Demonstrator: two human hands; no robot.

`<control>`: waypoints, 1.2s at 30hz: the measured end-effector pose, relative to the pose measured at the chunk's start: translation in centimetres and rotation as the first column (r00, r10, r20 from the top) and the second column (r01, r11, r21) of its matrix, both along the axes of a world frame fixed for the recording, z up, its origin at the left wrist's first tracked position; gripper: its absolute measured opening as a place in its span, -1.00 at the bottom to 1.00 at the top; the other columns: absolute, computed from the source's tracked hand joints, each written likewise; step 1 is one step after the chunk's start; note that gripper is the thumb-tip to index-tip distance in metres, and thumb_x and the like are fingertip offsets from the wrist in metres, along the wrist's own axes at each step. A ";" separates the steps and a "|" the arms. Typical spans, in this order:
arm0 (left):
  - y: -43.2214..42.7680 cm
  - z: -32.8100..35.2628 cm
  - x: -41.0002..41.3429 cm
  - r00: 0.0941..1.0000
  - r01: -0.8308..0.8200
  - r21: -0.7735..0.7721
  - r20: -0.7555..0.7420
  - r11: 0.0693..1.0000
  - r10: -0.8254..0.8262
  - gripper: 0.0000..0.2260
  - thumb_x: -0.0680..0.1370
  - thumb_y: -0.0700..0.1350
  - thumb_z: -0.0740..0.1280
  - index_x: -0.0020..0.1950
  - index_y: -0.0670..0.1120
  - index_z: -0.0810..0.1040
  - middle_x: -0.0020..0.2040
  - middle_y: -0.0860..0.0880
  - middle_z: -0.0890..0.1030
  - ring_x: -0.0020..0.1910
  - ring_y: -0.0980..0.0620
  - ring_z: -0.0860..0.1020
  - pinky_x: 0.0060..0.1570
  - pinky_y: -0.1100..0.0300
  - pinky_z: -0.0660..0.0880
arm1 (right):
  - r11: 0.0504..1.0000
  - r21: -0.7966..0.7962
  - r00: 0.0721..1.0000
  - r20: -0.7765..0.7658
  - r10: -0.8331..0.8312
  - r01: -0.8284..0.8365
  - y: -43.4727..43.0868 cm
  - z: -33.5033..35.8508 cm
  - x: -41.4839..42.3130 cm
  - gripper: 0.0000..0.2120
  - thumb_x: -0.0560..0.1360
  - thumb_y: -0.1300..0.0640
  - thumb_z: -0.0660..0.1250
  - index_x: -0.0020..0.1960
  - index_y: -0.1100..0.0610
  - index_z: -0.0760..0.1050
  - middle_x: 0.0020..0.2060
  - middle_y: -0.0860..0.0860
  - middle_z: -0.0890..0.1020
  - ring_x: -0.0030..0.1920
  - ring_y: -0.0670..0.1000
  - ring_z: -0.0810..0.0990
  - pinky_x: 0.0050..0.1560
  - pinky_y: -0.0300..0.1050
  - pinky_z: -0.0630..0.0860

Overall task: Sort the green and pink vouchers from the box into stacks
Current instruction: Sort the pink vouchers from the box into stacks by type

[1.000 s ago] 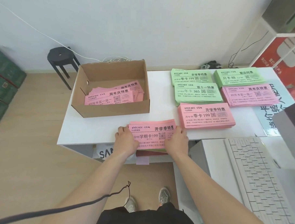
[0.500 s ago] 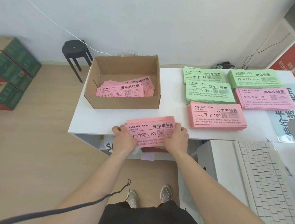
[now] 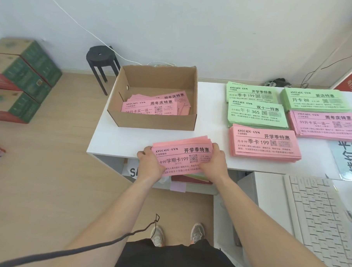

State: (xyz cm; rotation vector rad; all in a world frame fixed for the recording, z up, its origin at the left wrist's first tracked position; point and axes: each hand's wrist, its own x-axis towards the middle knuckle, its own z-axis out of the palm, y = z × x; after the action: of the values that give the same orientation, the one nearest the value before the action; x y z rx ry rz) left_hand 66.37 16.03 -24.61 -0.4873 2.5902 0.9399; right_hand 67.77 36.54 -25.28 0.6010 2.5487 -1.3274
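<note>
Five sorted stacks are lying on the right half of the white table (image 3: 110,142): the rear-left green stack (image 3: 251,94), the middle green stack (image 3: 256,114), the rear-right green stack (image 3: 315,100), the far pink stack (image 3: 326,124) and the near pink stack (image 3: 264,144); all five are sitting well apart from the cardboard box (image 3: 151,122), which is standing on the left half; the box is holding a loose, fanned heap of pink vouchers (image 3: 152,108), with no green sheet showing in it; both hands are working at the front edge of the table, just in front of the box; the left hand (image 3: 149,165) is gripping the left end of a pink bundle (image 3: 182,153), fingers curled round its edge; the right hand (image 3: 214,165) is gripping the right end likewise; the bundle is resting on the table edge and overhanging it toward the person, its sheets fanning slightly at the far side, so the hands are probably squaring it before placement; its large printed line is reading differently from those on both pink stacks, so a sixth stack is probably being formed; sorting is judged to be well past halfway, with green apparently finished; the box heap is awaiting transfer, its top sheet matching the far pink stack in heading; what is lying beneath that sheet cannot be told.
</note>
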 end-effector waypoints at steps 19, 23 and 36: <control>-3.3 0.0 -3.8 0.975 -0.095 0.336 -0.159 0.937 0.155 -0.61 0.43 -0.34 0.40 0.14 0.05 0.53 -0.04 0.07 0.66 -0.07 0.04 0.63 -0.25 0.37 0.50 | 0.944 -0.328 0.976 -0.192 -0.101 0.033 -1.2 -1.5 -3.9 -0.61 0.39 0.33 0.49 0.08 -0.07 0.59 -0.08 -0.12 0.72 0.00 -0.09 0.69 0.04 -0.12 0.63; -2.7 -1.7 -3.7 0.971 -0.119 0.405 -0.144 0.907 0.192 -0.47 0.41 -0.37 0.32 0.31 0.04 0.46 0.04 0.08 0.65 -0.12 0.26 0.62 -0.29 0.46 0.50 | 0.914 -0.400 0.963 -0.215 -0.166 0.068 -2.4 -2.2 -3.7 -0.59 0.41 0.37 0.43 0.08 -0.10 0.60 -0.05 -0.12 0.73 0.01 -0.13 0.69 0.04 -0.20 0.61; -1.8 0.2 -4.0 0.973 0.031 0.219 -0.229 0.975 0.020 -0.56 0.54 -0.26 0.34 0.41 -0.06 0.40 0.09 0.08 0.58 -0.09 0.13 0.53 -0.11 0.30 0.40 | 0.909 -0.387 0.946 -0.210 -0.248 0.153 -2.1 0.4 -3.3 -0.58 0.42 0.39 0.33 0.10 -0.07 0.59 -0.09 -0.19 0.71 -0.06 -0.28 0.65 -0.06 -0.38 0.55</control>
State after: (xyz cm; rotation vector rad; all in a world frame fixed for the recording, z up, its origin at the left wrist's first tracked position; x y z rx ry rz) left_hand 62.36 14.19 -24.45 -0.3269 2.6384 1.3364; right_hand 64.48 34.45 -24.86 0.6676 2.3698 -2.0150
